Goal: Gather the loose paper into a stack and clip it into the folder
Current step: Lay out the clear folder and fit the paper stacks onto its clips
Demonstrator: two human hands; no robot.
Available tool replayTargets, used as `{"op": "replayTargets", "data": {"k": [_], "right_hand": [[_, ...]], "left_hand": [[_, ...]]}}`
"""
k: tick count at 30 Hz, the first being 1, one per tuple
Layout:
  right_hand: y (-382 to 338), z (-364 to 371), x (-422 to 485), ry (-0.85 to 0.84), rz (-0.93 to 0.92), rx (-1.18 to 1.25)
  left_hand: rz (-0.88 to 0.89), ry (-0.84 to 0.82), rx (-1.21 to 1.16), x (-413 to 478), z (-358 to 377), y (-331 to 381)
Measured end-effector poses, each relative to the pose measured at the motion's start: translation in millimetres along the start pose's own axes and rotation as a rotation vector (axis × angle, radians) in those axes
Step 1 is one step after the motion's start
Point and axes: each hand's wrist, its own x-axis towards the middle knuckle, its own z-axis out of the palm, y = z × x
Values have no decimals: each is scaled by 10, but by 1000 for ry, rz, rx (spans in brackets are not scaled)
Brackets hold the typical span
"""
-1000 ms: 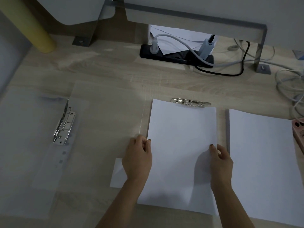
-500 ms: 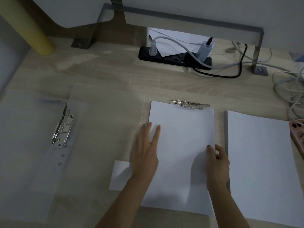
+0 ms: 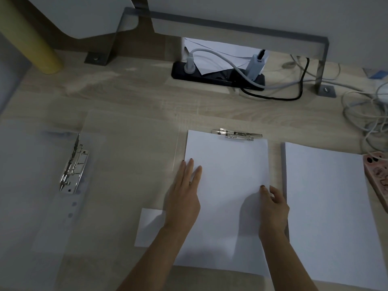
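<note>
A white paper stack [image 3: 227,185] lies in the open clear folder [image 3: 130,156], its top edge just under the folder's metal clip [image 3: 237,134]. My left hand [image 3: 185,196] lies flat with straight fingers on the stack's left edge. At the stack's right edge my right hand [image 3: 273,206] holds the paper, thumb on top and fingers curled at the side. A second white paper stack [image 3: 329,206] lies to the right, apart from both hands.
Another clear folder with a raised lever clip [image 3: 72,164] lies at the left. A small white sheet [image 3: 150,227] pokes out under my left forearm. A black power strip [image 3: 216,77] with cables sits behind, loose cables [image 3: 365,114] and a pink tray [image 3: 378,175] at the right.
My left hand went from gripping the stack's left edge to lying flat on it with fingers stretched forward. My right hand stayed at the right edge.
</note>
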Motion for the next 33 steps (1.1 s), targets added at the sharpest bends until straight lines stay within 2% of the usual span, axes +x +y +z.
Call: {"op": "replayTargets", "data": {"k": [12, 16, 18, 21, 24, 28, 30, 33], "right_hand": [[-51, -10, 28, -10, -48, -54], [-327, -5, 111, 46, -311, -114], [-601, 86, 202, -76, -300, -37], [-970, 292, 346, -280, -176, 106], [-1080, 440, 404, -319, -142, 198], [-1053, 563, 252, -271, -446, 63], [-1005, 637, 202, -314, -607, -75], [-967, 745, 194, -372, -755, -269]], "left_hand": [[-3, 0, 101, -71, 126, 31], [-7, -14, 87, -65, 124, 30], [0, -21, 87, -72, 117, 31], [-1, -19, 82, -74, 105, 27], [5, -24, 70, -75, 96, 28], [4, -33, 39, -69, 81, 22], [4, -33, 17, -70, 80, 22], [-3, -42, 9, -64, 77, 21]]}}
